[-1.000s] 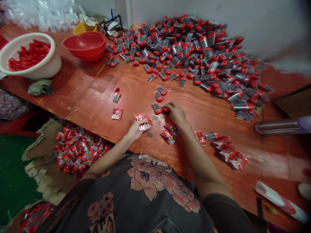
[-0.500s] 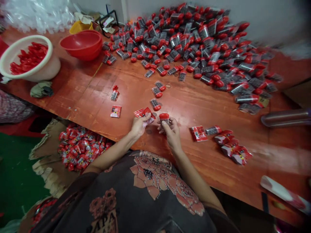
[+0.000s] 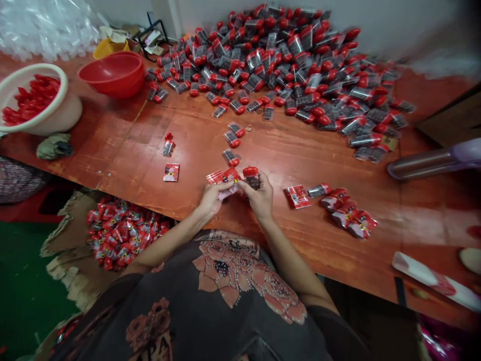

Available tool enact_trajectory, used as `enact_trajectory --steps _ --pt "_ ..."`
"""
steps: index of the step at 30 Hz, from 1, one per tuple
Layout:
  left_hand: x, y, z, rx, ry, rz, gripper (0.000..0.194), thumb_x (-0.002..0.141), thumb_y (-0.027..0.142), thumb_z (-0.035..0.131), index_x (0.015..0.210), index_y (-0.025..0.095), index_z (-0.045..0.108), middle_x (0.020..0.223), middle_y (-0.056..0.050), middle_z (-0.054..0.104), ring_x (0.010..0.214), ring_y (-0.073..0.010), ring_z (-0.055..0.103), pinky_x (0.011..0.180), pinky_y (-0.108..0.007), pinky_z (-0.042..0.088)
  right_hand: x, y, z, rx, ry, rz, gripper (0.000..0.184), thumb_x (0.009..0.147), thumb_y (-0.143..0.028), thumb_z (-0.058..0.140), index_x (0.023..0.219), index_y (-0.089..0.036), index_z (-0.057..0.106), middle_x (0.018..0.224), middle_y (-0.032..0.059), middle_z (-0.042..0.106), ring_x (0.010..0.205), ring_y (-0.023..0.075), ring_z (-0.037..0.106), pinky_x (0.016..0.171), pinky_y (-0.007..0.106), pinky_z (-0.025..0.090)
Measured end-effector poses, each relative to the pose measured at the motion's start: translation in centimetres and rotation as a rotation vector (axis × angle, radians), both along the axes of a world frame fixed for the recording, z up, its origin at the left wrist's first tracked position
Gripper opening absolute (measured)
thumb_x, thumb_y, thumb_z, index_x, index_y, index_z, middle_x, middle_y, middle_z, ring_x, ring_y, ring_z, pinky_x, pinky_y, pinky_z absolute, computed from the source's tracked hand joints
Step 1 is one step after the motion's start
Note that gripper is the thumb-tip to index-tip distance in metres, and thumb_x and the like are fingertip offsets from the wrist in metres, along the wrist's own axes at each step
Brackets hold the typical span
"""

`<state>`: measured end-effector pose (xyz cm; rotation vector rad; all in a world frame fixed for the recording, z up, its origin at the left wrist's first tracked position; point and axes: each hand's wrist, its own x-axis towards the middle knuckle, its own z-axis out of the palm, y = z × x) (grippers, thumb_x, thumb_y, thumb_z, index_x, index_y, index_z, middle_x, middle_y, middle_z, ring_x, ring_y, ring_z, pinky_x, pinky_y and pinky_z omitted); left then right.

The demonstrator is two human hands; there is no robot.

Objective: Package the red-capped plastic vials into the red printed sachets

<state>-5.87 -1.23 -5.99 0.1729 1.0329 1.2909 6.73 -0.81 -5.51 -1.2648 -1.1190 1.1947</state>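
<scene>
My left hand (image 3: 211,199) is closed on a red and pink printed wrapper (image 3: 230,175), thumb on top. Close beside it, my right hand (image 3: 260,196) grips a clear container with a red cap (image 3: 250,171) and dark contents, while its thumb and a finger touch the wrapper's edge. Just beyond the hands, several more red-capped containers (image 3: 230,157) lie on the wooden table (image 3: 188,120). Off to the left sit a flat red packet (image 3: 171,172) and a small capped container (image 3: 168,145). On the right lie a stack of flat packets (image 3: 298,196) and several filled red packets (image 3: 349,215).
A large heap of red-capped containers (image 3: 270,65) covers the table's back. At left stand a white tub (image 3: 69,108) of red caps and a red bowl (image 3: 116,75). Below the front edge, a carton (image 3: 62,240) holds finished red packets. A clear tube (image 3: 417,163) lies right.
My right hand has moved left with the container, and its thumb now meets the wrapper in my left hand. The whole view has shifted slightly.
</scene>
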Motion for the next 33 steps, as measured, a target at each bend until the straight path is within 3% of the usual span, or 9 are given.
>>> enact_trajectory --steps 6,12,15,20,24,33 --pt "0.6 0.1 0.7 0.0 0.004 -0.012 0.009 0.065 0.009 0.077 0.069 0.014 0.07 0.071 -0.003 0.07 0.065 -0.0122 0.063 0.066 -0.026 0.049 0.2 -0.3 0.2 0.001 0.011 -0.01 0.031 0.077 -0.036 0.072 0.102 -0.027 0.056 0.071 -0.0058 0.055 0.054 0.0099 0.048 0.052 0.027 0.042" --pt "-0.1 1.0 1.3 -0.145 -0.128 0.013 0.007 0.074 0.011 0.074 0.077 0.014 0.069 0.074 -0.003 0.071 0.062 -0.0101 0.062 0.06 -0.024 0.047 1.5 -1.4 1.4 -0.07 0.068 0.106 0.019 0.092 -0.043 0.053 0.103 -0.027 0.051 0.066 -0.0044 0.056 0.049 0.0106 0.05 0.048 0.027 0.04" --pt "-0.3 1.2 1.5 -0.114 -0.164 0.032 0.013 0.073 0.009 0.075 0.082 0.014 0.069 0.079 -0.003 0.072 0.067 -0.0113 0.064 0.063 -0.025 0.049 1.4 -2.5 1.6 -0.071 0.037 0.197 0.018 0.094 -0.041 0.051 0.105 -0.027 0.054 0.059 -0.0053 0.052 0.049 0.0115 0.05 0.049 0.027 0.041" --pt "0.2 1.1 1.6 -0.072 -0.133 0.042 0.009 0.073 0.01 0.074 0.079 0.014 0.07 0.077 -0.004 0.072 0.068 -0.0113 0.064 0.068 -0.025 0.05 0.5 -2.6 1.0 -0.058 0.017 0.176 0.027 0.091 -0.04 0.058 0.114 -0.028 0.051 0.067 -0.0052 0.053 0.047 0.0103 0.051 0.044 0.027 0.042" --pt "0.5 0.7 1.5 0.04 -0.057 0.056 0.009 0.068 0.015 0.078 0.074 0.014 0.071 0.078 -0.005 0.073 0.071 -0.0135 0.066 0.072 -0.027 0.051 0.2 -2.4 0.8 -0.103 0.063 0.2 0.033 0.087 -0.04 0.062 0.114 -0.028 0.049 0.079 -0.0031 0.059 0.044 0.0085 0.052 0.039 0.026 0.042" --pt "0.1 0.1 2.2 0.203 0.19 0.047 0.025 0.06 0.027 0.086 0.08 0.017 0.073 0.081 -0.001 0.073 0.073 -0.0145 0.066 0.078 -0.03 0.052 0.9 -2.3 1.4 -0.139 0.081 0.188 0.035 0.082 -0.04 0.067 0.113 -0.026 0.059 0.072 -0.0036 0.061 0.044 0.009 0.053 0.038 0.025 0.041"
